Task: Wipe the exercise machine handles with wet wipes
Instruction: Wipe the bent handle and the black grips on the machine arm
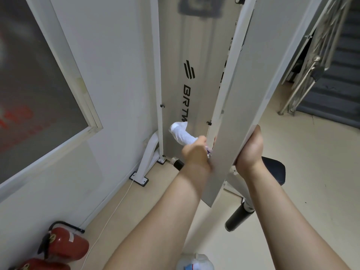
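A: Far left?
B: Fire extinguisher point(64, 244), 8 o'clock, on the floor.
A: Wipe?
B: Centre. The left hand point(194, 151) is clenched round the wipe point(181, 133), which sticks out at its 11 o'clock. A black handle point(178, 164) is just beside, at its 7.
A: Right hand point(249, 151)?
B: At 3 o'clock, gripping the slanted bar point(233, 114), fingers hidden behind.

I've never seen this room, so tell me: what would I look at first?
Right in the middle, two bare arms reach to a slanted grey bar of the machine: the left hand grips a bunched white wipe, the right hand holds the bar's edge. Low in the left corner lie red fire extinguishers.
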